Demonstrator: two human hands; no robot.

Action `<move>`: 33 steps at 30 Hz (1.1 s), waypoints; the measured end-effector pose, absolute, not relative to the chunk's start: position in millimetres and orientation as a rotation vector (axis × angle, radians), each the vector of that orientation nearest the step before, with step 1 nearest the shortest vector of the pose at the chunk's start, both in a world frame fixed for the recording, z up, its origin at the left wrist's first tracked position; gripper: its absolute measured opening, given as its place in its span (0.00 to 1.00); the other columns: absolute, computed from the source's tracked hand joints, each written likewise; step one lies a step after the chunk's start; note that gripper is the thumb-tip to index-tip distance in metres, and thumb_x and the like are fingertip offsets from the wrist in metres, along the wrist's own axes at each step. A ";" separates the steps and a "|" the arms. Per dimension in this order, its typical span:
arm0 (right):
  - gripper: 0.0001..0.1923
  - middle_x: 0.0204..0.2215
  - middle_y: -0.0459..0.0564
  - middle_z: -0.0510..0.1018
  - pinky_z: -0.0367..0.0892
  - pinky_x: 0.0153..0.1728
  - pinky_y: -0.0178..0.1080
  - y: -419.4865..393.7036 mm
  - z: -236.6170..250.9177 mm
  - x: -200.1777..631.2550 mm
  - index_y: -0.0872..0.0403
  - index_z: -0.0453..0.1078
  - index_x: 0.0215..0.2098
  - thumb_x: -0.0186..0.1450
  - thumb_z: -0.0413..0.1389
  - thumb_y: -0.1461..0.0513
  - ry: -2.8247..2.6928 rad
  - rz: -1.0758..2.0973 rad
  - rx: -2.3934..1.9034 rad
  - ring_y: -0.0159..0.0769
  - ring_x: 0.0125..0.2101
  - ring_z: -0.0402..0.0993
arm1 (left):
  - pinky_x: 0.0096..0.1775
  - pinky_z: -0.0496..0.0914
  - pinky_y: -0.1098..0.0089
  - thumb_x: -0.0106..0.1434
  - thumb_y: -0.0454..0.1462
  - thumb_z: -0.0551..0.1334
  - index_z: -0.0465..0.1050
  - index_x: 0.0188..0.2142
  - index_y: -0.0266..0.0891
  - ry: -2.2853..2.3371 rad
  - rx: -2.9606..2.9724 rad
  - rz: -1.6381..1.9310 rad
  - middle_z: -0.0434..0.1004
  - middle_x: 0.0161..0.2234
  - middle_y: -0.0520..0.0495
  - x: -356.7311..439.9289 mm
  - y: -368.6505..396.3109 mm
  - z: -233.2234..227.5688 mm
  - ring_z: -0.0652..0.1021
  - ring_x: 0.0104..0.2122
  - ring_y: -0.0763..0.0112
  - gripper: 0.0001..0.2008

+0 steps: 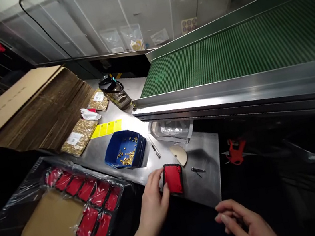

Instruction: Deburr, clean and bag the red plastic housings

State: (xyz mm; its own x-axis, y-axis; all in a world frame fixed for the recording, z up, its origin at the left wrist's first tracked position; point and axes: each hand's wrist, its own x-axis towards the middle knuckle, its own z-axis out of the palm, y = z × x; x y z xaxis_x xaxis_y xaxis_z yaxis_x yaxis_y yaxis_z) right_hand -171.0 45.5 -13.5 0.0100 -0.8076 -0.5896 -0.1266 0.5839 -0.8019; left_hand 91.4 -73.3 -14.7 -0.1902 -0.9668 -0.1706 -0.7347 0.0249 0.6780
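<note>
On the steel worktop point(200, 155) a blue tray point(125, 150) holds a scatter of small gold-coloured bits, mostly toward its near side. Left of it, a plastic-lined box point(6, 213) carries rows of red pouches point(86, 224) along its far and right edges (bare cardboard shows in the middle). Two clear bags of gold pieces point(77, 138) lie beside a stack of flat cartons point(31, 111). Near the worktop's front edge lies a red pouch with black trim point(173, 179); the left hand point(154, 204) touches its left side, fingers loosely curled round that edge. Well apart to the right, the right hand point(246, 222) hovers half open, fingers bent, holding nothing.
</note>
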 end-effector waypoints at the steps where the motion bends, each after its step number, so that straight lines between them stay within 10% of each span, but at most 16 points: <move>1: 0.22 0.38 0.53 0.85 0.75 0.39 0.35 37.7 -15.0 -170.1 0.50 0.77 0.46 0.68 0.56 0.43 1.463 -0.612 -0.866 0.40 0.36 0.82 | 0.60 0.68 0.53 0.72 0.41 0.58 0.64 0.64 0.45 -1.876 1.753 -1.015 0.68 0.63 0.39 92.3 -79.1 -25.3 0.73 0.60 0.53 0.23; 13: 0.25 0.56 0.61 0.77 0.73 0.51 0.45 -47.5 -41.7 -81.5 0.56 0.64 0.66 0.74 0.48 0.56 1.604 -0.383 -1.320 0.47 0.50 0.80 | 0.69 0.54 0.49 0.76 0.45 0.49 0.68 0.61 0.43 -1.428 1.700 -1.179 0.68 0.64 0.39 79.1 -72.9 -83.9 0.65 0.66 0.55 0.20; 17: 0.24 0.56 0.58 0.77 0.70 0.55 0.44 -30.7 -21.6 -82.0 0.53 0.63 0.66 0.74 0.49 0.57 1.557 -0.362 -1.422 0.48 0.55 0.76 | 0.64 0.65 0.52 0.76 0.48 0.51 0.64 0.61 0.46 -1.136 1.633 -1.398 0.70 0.63 0.40 75.0 -44.4 -60.0 0.72 0.63 0.55 0.19; 25: 0.17 0.36 0.45 0.83 0.69 0.37 0.35 -41.3 1.3 -129.0 0.46 0.76 0.42 0.76 0.47 0.51 1.578 -0.244 -1.414 0.37 0.36 0.81 | 0.54 0.73 0.57 0.65 0.46 0.70 0.60 0.66 0.50 -0.516 1.266 -2.016 0.78 0.56 0.40 99.1 4.4 -16.1 0.79 0.54 0.52 0.33; 33: 0.23 0.54 0.71 0.72 0.68 0.47 0.48 -139.2 -50.7 -92.5 0.62 0.65 0.58 0.73 0.55 0.54 2.049 -0.169 -1.583 0.58 0.52 0.74 | 0.47 0.72 0.64 0.62 0.48 0.70 0.72 0.53 0.44 -0.487 1.331 -2.106 0.78 0.55 0.41 94.5 29.6 -19.4 0.80 0.47 0.58 0.22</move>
State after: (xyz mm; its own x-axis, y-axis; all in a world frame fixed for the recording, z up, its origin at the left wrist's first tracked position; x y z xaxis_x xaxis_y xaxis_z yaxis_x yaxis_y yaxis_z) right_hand -92.5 -139.2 -50.7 -0.1640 -0.9271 -0.3369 -0.8596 0.3019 -0.4122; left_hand 94.5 29.6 -19.4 -0.3219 -0.6540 -0.6846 0.2872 -0.7565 0.5876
